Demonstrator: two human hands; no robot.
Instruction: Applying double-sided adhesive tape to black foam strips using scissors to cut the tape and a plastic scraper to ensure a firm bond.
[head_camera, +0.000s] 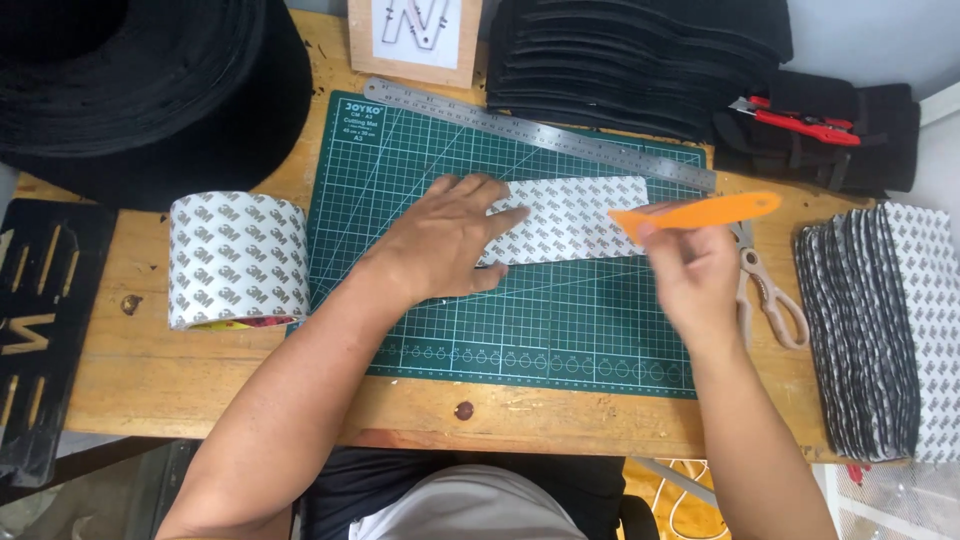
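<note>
A white strip printed with small grey marks is laid flat on the upper half of a green cutting mat, its long side running left to right just below a steel ruler that lies slanted along the mat's top edge. The strip's left end is covered by the left hand; its right end is crossed by an orange scraper. To the left of the mat, on the wooden table, a wide roll of the same printed material is set on its side. Scissors are seen just right of the mat, partly hidden behind the right hand, and a stack of printed-backed pieces is ranged at the table's right edge. Black foam pieces are piled behind the ruler, with a red cutter resting on black material beside them. The left hand is spread flat, fingers extended, pressed on the strip and mat. The right hand is closed around the scraper's handle end, the blade pointing up and right, its lower edge held at the strip's right end.
</note>
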